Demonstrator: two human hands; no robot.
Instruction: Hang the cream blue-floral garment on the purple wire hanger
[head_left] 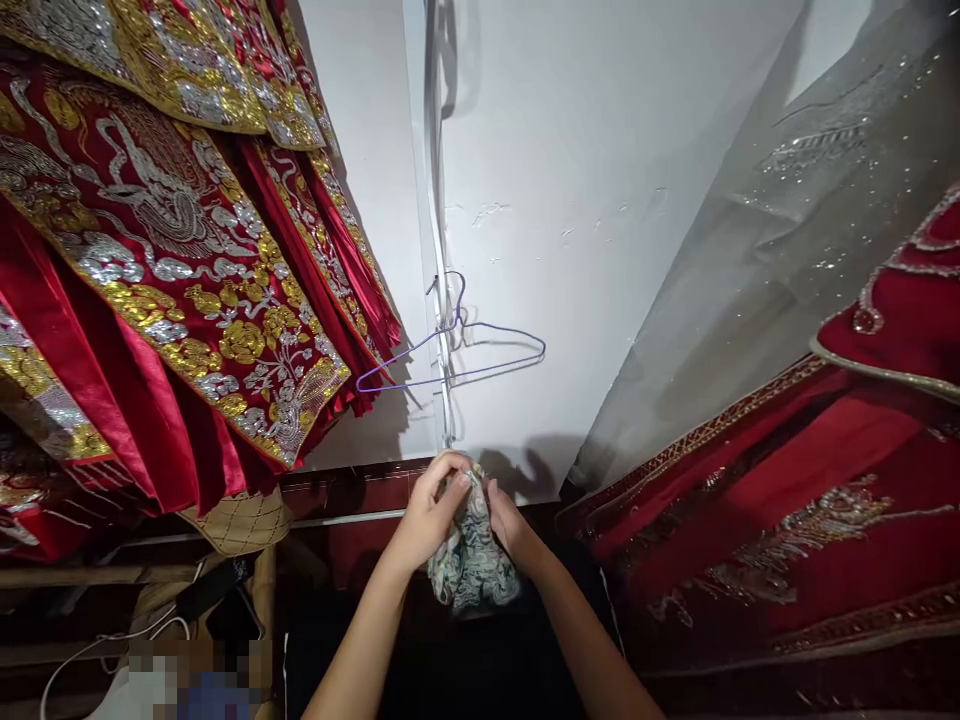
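Observation:
My left hand [429,510] and my right hand [504,518] are raised together at the bottom centre. Both pinch the top of a small patterned cloth [471,560] in grey-green and white, which hangs bunched between them. Just above my hands a thin metal strip [444,400] runs up the white wall [600,200]. An empty purple wire hanger [457,350] hangs on that strip, a little above the cloth.
Red garments with gold and silver embroidery [165,260] hang at the left. More red embroidered fabric [795,510] lies at the right under a sheer grey sequinned cloth [787,250]. A woven tan bag [240,520] and white cables [112,640] sit lower left.

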